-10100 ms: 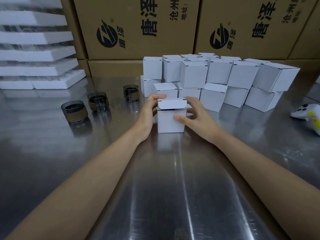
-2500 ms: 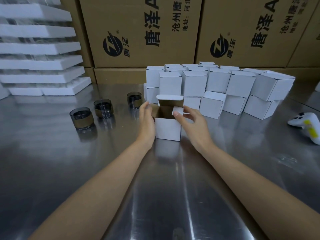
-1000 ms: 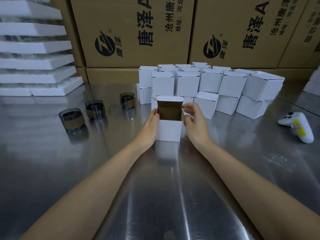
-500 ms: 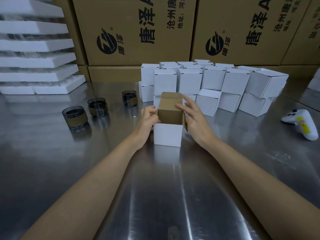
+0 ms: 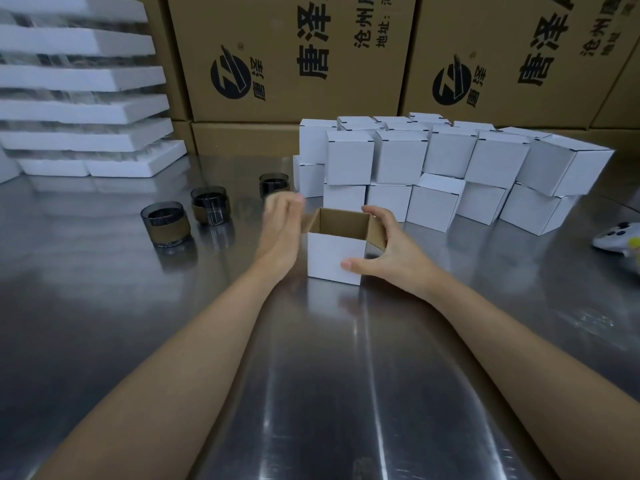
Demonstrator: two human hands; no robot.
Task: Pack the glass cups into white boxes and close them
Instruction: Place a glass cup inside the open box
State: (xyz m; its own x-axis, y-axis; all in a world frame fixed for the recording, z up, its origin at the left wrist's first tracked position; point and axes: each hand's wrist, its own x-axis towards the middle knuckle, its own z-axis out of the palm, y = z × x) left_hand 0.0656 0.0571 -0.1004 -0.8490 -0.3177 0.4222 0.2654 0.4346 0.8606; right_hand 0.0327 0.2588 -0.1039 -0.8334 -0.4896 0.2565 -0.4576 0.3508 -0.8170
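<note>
Holding: the right hand (image 5: 384,252) grips the small white cardboard box (image 5: 334,259). The thumb is pressed flat on its white front face and the fingers are curled over the far right corner of the rim and the right flap.
Left hand: the left hand (image 5: 280,233) stands edge-up just left of the box, fingers straight and close together, with nothing in it. It is blurred, so I cannot tell whether it touches the left flap.
Box: it is upright on the brushed steel table (image 5: 311,375). The top is open, the brown inside shows, and the side flaps lean outward.
Cups: three dark glass cups with tan bands (image 5: 210,205) stand upright in a slanting row on the table, left of the box. The farthest one is just beyond the left hand's fingertips.
Stack: closed white boxes (image 5: 446,157) are piled two layers high just behind the open box, and the pile runs off to the right.
Backdrop: big brown cartons with black print (image 5: 294,57) line the back. Flat white foam trays (image 5: 79,109) are stacked at the far left.
Right edge: a white game controller (image 5: 616,237) lies on the table, partly cut off.
</note>
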